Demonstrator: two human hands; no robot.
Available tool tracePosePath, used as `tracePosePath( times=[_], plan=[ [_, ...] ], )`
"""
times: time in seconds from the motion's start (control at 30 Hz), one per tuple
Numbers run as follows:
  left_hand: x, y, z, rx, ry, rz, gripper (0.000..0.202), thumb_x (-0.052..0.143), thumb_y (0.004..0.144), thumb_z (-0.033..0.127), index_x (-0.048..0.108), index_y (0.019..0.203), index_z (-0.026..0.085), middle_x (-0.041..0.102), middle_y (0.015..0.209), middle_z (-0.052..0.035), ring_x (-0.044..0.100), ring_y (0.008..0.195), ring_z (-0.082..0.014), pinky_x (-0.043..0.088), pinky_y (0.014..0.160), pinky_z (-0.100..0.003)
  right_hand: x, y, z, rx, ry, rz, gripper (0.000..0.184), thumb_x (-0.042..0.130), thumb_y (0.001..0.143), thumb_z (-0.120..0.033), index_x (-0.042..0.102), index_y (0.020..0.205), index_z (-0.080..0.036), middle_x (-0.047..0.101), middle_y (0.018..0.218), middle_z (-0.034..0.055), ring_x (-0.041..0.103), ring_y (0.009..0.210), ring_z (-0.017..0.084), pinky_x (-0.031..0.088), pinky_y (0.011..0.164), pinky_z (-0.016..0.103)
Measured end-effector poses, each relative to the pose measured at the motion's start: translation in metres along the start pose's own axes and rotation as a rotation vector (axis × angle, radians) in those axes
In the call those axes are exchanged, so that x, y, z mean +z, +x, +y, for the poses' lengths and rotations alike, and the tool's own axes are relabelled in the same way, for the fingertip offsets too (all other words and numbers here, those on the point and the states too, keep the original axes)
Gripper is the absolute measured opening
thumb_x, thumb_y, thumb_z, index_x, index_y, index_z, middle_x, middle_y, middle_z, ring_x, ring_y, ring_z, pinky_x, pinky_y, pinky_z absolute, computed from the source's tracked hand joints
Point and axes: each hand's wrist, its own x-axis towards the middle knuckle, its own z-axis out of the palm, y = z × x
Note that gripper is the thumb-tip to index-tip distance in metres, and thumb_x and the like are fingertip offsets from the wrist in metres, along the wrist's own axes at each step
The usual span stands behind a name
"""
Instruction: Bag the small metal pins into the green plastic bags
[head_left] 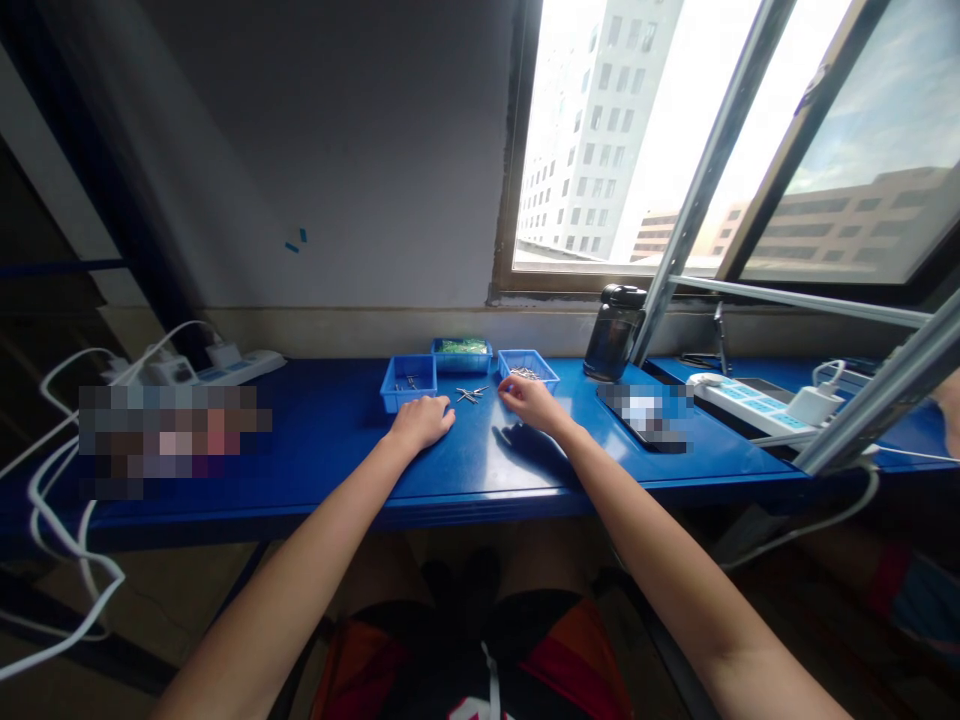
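Note:
My left hand point(421, 420) rests on the blue table point(315, 440), fingers curled loosely, just in front of a small blue tray point(408, 383) holding a few metal pins. My right hand point(529, 398) hovers at the near edge of another blue tray point(528, 366) filled with small metal parts, its fingertips pinched together; what they hold is too small to make out. A few loose metal pins point(470, 394) lie on the table between my hands. A third blue tray point(462, 354) with green parts stands behind them.
A dark jar point(613, 333) and a phone point(643, 414) lie right of the trays. White power strips sit at the far left point(225, 368) and right point(750, 405), with cables trailing off. Slanted metal bars point(870, 400) cross the right side below the window.

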Motion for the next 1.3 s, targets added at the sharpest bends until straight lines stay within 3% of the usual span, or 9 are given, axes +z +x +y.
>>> tracePosePath(
  times=[0.13, 0.23, 0.33, 0.43, 0.93, 1.13, 1.3],
  plan=[
    [0.003, 0.002, -0.003, -0.018, -0.013, 0.018, 0.042, 0.036, 0.085, 0.043, 0.055, 0.114, 0.021, 0.064, 0.104, -0.0129, 0.060, 0.093, -0.0281, 0.046, 0.075, -0.036, 0.009, -0.002, -0.003, -0.074, -0.011, -0.141, 0.018, 0.050, 0.079, -0.024, 0.063, 0.090, -0.017, 0.062, 0.069, 0.0005, 0.055, 0.062, 0.011, 0.040, 0.060, 0.020],
    [0.003, 0.002, -0.003, -0.021, -0.024, 0.016, 0.042, 0.036, 0.084, 0.043, 0.054, 0.116, 0.022, 0.064, 0.106, -0.0126, 0.059, 0.095, -0.0286, 0.046, 0.076, -0.037, 0.013, -0.002, -0.006, -0.089, -0.072, -0.108, 0.025, 0.050, 0.080, -0.024, 0.062, 0.102, -0.018, 0.063, 0.095, 0.0064, 0.059, 0.080, 0.014, 0.043, 0.074, 0.024],
    [0.003, 0.002, -0.002, -0.014, -0.019, 0.016, 0.041, 0.036, 0.084, 0.043, 0.057, 0.113, 0.022, 0.064, 0.104, -0.0120, 0.060, 0.094, -0.0275, 0.046, 0.075, -0.035, 0.018, -0.003, -0.010, -0.099, -0.169, -0.084, 0.038, 0.050, 0.082, -0.028, 0.054, 0.120, -0.022, 0.049, 0.125, 0.0104, 0.056, 0.099, 0.019, 0.043, 0.087, 0.029],
    [0.004, 0.002, -0.001, -0.013, -0.012, 0.021, 0.039, 0.037, 0.084, 0.042, 0.059, 0.109, 0.021, 0.065, 0.102, -0.0114, 0.061, 0.091, -0.0265, 0.046, 0.074, -0.033, 0.023, -0.003, -0.014, -0.130, -0.268, -0.144, 0.038, 0.044, 0.086, -0.034, 0.052, 0.122, -0.026, 0.043, 0.134, 0.0078, 0.056, 0.104, 0.022, 0.043, 0.090, 0.033],
    [0.005, 0.003, -0.001, -0.016, 0.002, 0.024, 0.039, 0.036, 0.084, 0.040, 0.059, 0.110, 0.021, 0.065, 0.102, -0.0118, 0.061, 0.091, -0.0284, 0.046, 0.073, -0.036, 0.021, -0.002, -0.018, -0.208, -0.317, -0.201, 0.041, 0.035, 0.089, -0.038, 0.047, 0.127, -0.028, 0.048, 0.130, 0.0038, 0.054, 0.107, 0.021, 0.043, 0.087, 0.030],
    [0.004, 0.002, 0.000, 0.050, 0.006, 0.021, 0.041, 0.034, 0.086, 0.042, 0.057, 0.115, 0.024, 0.066, 0.102, -0.0101, 0.061, 0.090, -0.0271, 0.046, 0.073, -0.035, 0.019, -0.004, -0.021, -0.151, -0.327, -0.182, 0.036, 0.039, 0.088, -0.039, 0.053, 0.118, -0.024, 0.056, 0.118, 0.0062, 0.059, 0.095, 0.020, 0.044, 0.078, 0.028],
    [0.003, 0.002, 0.001, 0.054, 0.015, 0.018, 0.042, 0.033, 0.086, 0.044, 0.054, 0.118, 0.025, 0.065, 0.103, -0.0089, 0.061, 0.092, -0.0263, 0.046, 0.075, -0.034, 0.020, -0.004, -0.022, -0.191, -0.270, -0.150, 0.022, 0.046, 0.086, -0.031, 0.060, 0.101, -0.022, 0.060, 0.105, 0.0046, 0.059, 0.086, 0.016, 0.041, 0.073, 0.025]
  ],
)
